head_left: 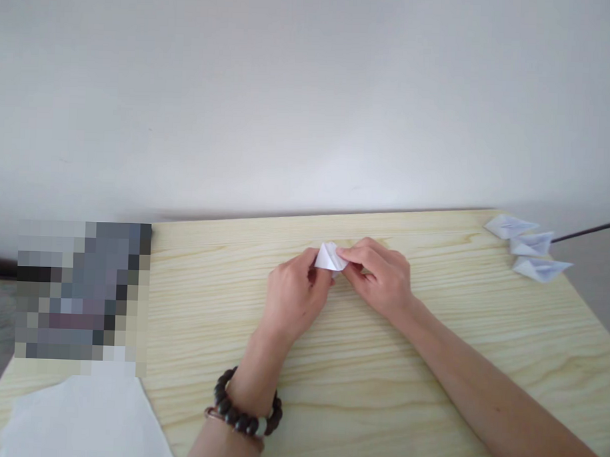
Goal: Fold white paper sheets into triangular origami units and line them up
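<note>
A small folded piece of white paper [330, 257] is held between both my hands just above the light wooden table [431, 339]. My left hand [295, 296], with a dark bead bracelet on its wrist, pinches the paper's left side with closed fingers. My right hand [381, 276] pinches its right side from above, thumb and fingers pressed together on the fold.
Three finished folded white paper shapes [529, 246] lie at the table's far right corner. White sheets of paper [85, 421] lie at the near left corner. A blurred-out patch sits at the left edge. A plain pale wall stands behind the table.
</note>
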{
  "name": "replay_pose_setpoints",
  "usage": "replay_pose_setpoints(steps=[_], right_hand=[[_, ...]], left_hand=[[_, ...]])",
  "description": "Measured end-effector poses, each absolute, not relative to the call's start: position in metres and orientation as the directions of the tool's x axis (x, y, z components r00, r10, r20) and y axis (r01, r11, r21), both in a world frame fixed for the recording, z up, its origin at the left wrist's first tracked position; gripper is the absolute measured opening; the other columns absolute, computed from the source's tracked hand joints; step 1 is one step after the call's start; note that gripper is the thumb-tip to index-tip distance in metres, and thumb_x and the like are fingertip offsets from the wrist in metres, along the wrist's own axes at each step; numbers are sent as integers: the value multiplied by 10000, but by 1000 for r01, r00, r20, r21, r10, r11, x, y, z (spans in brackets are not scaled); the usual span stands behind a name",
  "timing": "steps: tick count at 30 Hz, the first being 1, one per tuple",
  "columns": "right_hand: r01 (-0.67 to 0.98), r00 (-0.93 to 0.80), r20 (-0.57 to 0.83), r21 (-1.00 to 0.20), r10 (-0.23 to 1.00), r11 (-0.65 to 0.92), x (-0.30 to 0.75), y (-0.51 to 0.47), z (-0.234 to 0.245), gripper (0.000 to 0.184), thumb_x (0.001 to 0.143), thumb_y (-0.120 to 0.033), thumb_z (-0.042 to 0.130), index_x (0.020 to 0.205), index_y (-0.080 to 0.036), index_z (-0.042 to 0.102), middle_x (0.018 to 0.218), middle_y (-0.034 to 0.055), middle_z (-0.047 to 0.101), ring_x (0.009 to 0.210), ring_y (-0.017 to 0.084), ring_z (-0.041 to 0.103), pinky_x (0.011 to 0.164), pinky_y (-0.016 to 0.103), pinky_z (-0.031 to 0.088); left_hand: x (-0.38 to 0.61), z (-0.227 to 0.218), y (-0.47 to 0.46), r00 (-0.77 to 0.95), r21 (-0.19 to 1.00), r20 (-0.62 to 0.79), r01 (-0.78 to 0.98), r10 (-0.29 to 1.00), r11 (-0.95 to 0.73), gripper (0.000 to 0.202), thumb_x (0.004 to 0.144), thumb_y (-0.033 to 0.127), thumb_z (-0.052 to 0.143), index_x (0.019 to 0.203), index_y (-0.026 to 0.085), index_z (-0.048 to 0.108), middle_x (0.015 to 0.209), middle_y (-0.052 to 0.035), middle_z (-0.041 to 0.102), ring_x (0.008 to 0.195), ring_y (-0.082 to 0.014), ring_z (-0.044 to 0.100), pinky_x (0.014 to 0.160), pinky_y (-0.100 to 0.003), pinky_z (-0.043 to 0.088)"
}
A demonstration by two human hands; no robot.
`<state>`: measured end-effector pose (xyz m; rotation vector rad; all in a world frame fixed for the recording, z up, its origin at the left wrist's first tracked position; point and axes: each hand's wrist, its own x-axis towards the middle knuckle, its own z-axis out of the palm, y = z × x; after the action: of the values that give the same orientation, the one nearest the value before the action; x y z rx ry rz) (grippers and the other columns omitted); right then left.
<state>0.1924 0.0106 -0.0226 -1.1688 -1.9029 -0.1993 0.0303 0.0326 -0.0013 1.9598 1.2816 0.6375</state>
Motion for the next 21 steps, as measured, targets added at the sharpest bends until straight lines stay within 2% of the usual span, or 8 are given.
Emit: replay_pose_setpoints(steps=[4,7,16,21], right_hand=[[768,-190,751,-287,632,573,196,11,-22,113,858,-128,619,953,-191,623,701,-2,633,578,86,571,509,185,408],[741,-227,749,-282,623,609,198,11,-22,133,853,-128,629,958,-207,643,734,-6,656,603,80,587,536,180,422],[703,-290,725,-282,625,653,196,10,-19,220,839,-105,559,979,-231,673,785,8,680,636,97,610,555,205,449],[733,-230,727,-308,647,606,194,8,-17,217,825,-108,550,944,-233,681,786,18,694,641,110,622,559,217,470]], left_hand=[[24,4,34,480,868,32,422,877,-263,279,892,273,422,1060,179,623,871,-20,681,765,-170,597,681,-255,408],[21,7,36,489,934,17,303,872,-188,338,943,322,358,1059,173,638,920,-20,691,865,-176,605,769,-259,424],[21,7,39,460,985,-102,170,882,25,245,879,336,523,922,122,635,754,-12,641,669,-122,548,595,-218,404],[21,6,40,447,989,-101,141,889,42,250,862,353,546,913,125,636,723,-12,628,649,-122,530,598,-230,401]])
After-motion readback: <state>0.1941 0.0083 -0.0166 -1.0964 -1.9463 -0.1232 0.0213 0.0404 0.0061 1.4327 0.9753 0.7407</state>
